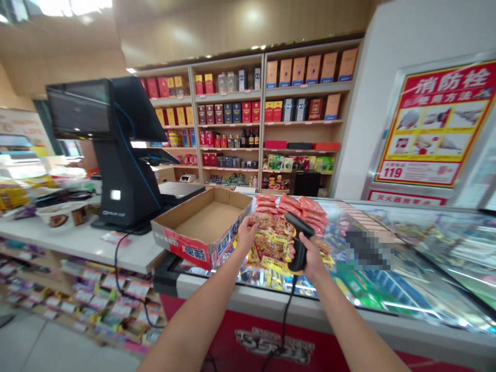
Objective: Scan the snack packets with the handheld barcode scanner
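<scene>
My right hand (312,257) is wrapped round the handle of a black barcode scanner (299,248), its head tilted up to the left and its cable hanging down in front of the freezer. My left hand (247,233) pinches the edge of a yellow and brown snack packet (261,221) with thumb and fingers. More of these yellow snack packets (271,248) lie spread under both hands on the glass freezer top. Behind them are stacked orange-red packets (300,205). Left of my left hand stands a shallow, open cardboard box (201,243), with no goods visible inside.
A black checkout terminal (124,155) stands on the white counter (77,243) to the left, with bowls (64,214) beside it. The glass-topped freezer (387,289) stretches right, with a blurred dark object (368,250) on it. Shelves (228,93) of boxed goods line the back.
</scene>
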`<state>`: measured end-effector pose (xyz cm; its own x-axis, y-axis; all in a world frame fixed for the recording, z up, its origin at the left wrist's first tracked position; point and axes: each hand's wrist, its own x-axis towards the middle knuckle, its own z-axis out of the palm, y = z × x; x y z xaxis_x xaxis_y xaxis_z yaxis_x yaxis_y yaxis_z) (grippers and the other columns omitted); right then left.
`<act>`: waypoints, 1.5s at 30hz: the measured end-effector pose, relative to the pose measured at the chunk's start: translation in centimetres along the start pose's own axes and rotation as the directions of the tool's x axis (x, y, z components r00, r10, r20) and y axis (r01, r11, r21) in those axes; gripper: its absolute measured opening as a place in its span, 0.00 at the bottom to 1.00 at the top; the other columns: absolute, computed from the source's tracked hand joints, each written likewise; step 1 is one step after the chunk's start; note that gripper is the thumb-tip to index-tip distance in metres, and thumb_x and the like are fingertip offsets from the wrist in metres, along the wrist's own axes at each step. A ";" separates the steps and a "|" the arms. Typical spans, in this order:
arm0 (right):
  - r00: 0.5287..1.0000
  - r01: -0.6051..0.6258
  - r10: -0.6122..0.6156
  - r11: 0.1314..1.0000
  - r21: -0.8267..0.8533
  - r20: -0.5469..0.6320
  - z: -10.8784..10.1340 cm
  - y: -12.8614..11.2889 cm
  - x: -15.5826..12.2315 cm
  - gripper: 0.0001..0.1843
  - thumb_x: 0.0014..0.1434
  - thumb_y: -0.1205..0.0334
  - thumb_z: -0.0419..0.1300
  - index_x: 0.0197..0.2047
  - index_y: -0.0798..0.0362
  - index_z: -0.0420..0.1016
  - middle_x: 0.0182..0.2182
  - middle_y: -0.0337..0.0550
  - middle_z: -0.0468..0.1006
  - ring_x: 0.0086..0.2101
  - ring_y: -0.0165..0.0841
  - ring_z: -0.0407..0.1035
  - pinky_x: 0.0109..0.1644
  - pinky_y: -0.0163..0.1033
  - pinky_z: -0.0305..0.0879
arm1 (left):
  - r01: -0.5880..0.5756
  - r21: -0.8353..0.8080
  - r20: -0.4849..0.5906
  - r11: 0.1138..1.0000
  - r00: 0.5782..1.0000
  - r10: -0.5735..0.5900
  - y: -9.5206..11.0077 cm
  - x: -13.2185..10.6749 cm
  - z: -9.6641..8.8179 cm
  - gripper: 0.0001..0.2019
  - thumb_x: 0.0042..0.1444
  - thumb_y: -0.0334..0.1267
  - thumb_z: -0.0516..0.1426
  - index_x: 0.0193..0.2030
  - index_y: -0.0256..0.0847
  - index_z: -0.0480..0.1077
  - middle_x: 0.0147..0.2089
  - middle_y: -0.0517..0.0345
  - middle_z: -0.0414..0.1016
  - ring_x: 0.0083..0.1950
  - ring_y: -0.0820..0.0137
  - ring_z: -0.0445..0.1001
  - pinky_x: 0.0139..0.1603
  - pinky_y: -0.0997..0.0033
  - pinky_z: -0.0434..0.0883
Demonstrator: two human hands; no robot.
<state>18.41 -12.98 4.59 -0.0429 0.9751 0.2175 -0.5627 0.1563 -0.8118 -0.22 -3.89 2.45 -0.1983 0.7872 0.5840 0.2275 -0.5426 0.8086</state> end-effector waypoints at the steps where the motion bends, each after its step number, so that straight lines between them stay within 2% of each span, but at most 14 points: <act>1: 1.000 0.006 -0.006 1.000 -0.009 0.022 0.3 -0.4 0.5 0.19 0.44 0.48 0.68 0.33 0.51 0.69 0.21 0.35 0.74 0.16 0.26 0.63 0.17 0.33 0.61 | 0.006 -0.015 -0.022 1.000 1.000 -0.006 -0.2 0.4 -0.1 0.04 0.53 0.34 0.55 0.36 0.38 0.66 0.33 0.58 0.74 0.35 0.71 0.73 0.40 0.72 0.68; 7: 0.994 0.031 -0.005 0.972 -0.232 0.110 1.5 -1.8 4.1 0.18 0.48 0.47 0.65 0.27 0.54 0.70 0.14 0.35 0.70 0.14 0.26 0.62 0.17 0.32 0.59 | 0.041 0.013 -0.113 0.999 0.993 -0.039 -1.7 1.6 0.5 0.06 0.56 0.34 0.53 0.42 0.40 0.63 0.41 0.54 0.76 0.42 0.68 0.75 0.48 0.66 0.69; 12: 0.948 -0.049 0.169 0.914 -0.403 0.269 0.7 -0.3 5.9 0.18 0.48 0.47 0.65 0.25 0.56 0.73 0.12 0.37 0.69 0.13 0.27 0.62 0.16 0.31 0.59 | 0.050 -0.006 -0.072 0.999 0.996 -0.050 -2.6 1.4 0.6 0.06 0.57 0.34 0.52 0.41 0.40 0.63 0.40 0.54 0.77 0.42 0.67 0.76 0.47 0.66 0.71; 15: 0.934 -0.085 0.210 0.916 -0.391 0.289 0.1 0.7 5.9 0.18 0.48 0.47 0.65 0.25 0.56 0.72 0.11 0.37 0.69 0.12 0.26 0.62 0.16 0.31 0.60 | 0.043 0.014 -0.066 0.999 0.997 -0.042 -2.5 1.5 0.4 0.05 0.56 0.34 0.53 0.39 0.40 0.65 0.39 0.55 0.77 0.41 0.67 0.76 0.46 0.66 0.71; 18: 0.936 -0.139 0.243 0.920 -0.367 0.256 0.2 1.0 5.4 0.18 0.47 0.48 0.66 0.27 0.55 0.71 0.14 0.37 0.72 0.12 0.27 0.62 0.16 0.32 0.60 | 0.023 0.047 -0.045 0.999 0.999 -0.021 -2.2 1.5 0.4 0.04 0.56 0.34 0.54 0.39 0.40 0.65 0.37 0.56 0.77 0.40 0.68 0.75 0.45 0.67 0.70; 20: 0.938 -0.148 0.246 0.921 -0.360 0.244 0.4 0.8 5.1 0.17 0.46 0.49 0.67 0.28 0.55 0.71 0.15 0.37 0.73 0.12 0.27 0.62 0.16 0.33 0.61 | 0.002 0.078 -0.030 0.997 1.000 0.000 -2.1 1.5 0.4 0.05 0.56 0.34 0.53 0.40 0.41 0.65 0.37 0.56 0.76 0.41 0.68 0.75 0.46 0.68 0.70; 24: 0.932 -0.169 0.272 0.910 -0.378 0.239 0.7 0.5 4.9 0.18 0.46 0.48 0.66 0.23 0.55 0.70 0.11 0.37 0.69 0.11 0.27 0.61 0.15 0.32 0.60 | -0.024 0.096 0.003 0.995 1.000 0.023 -2.0 1.3 0.4 0.04 0.57 0.34 0.53 0.40 0.41 0.64 0.37 0.57 0.76 0.40 0.68 0.75 0.44 0.69 0.69; 32: 0.917 -0.161 0.289 0.899 -0.407 0.277 -0.2 1.2 5.2 0.19 0.48 0.47 0.64 0.22 0.55 0.71 0.11 0.38 0.69 0.12 0.27 0.62 0.17 0.33 0.62 | -0.024 0.200 -0.016 0.980 0.999 0.027 -2.8 1.3 0.3 0.04 0.57 0.36 0.53 0.39 0.41 0.63 0.35 0.57 0.74 0.37 0.68 0.73 0.41 0.69 0.68; 38: 0.918 -0.147 0.278 0.901 -0.408 0.282 -0.1 1.2 5.3 0.20 0.48 0.47 0.64 0.21 0.56 0.72 0.11 0.39 0.70 0.12 0.28 0.63 0.17 0.32 0.61 | -0.021 0.210 -0.023 0.978 0.999 0.026 -2.4 1.3 0.3 0.05 0.56 0.35 0.53 0.39 0.41 0.64 0.36 0.56 0.75 0.39 0.66 0.74 0.43 0.67 0.69; 42: 0.920 -0.170 0.292 0.899 -0.405 0.262 0.3 1.0 5.1 0.20 0.47 0.46 0.65 0.20 0.56 0.71 0.10 0.39 0.69 0.11 0.28 0.63 0.15 0.32 0.60 | -0.027 0.160 -0.008 0.987 1.000 0.028 -2.2 1.0 0.1 0.05 0.57 0.34 0.53 0.40 0.41 0.64 0.37 0.57 0.76 0.40 0.67 0.75 0.45 0.68 0.69; 45: 0.921 -0.179 0.285 0.916 -0.360 0.266 0.6 0.9 4.8 0.19 0.46 0.47 0.66 0.22 0.55 0.70 0.11 0.37 0.69 0.12 0.28 0.63 0.15 0.32 0.61 | -0.015 0.163 -0.025 0.987 0.999 0.019 -1.9 0.7 0.1 0.04 0.57 0.34 0.52 0.40 0.41 0.64 0.37 0.56 0.76 0.40 0.67 0.75 0.45 0.68 0.69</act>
<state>17.16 -8.22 5.26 -0.4197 0.9006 0.1134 -0.2102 0.0251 -0.9773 -0.73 -2.31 1.30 -0.2180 0.7690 0.6009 0.3826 -0.4991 0.7776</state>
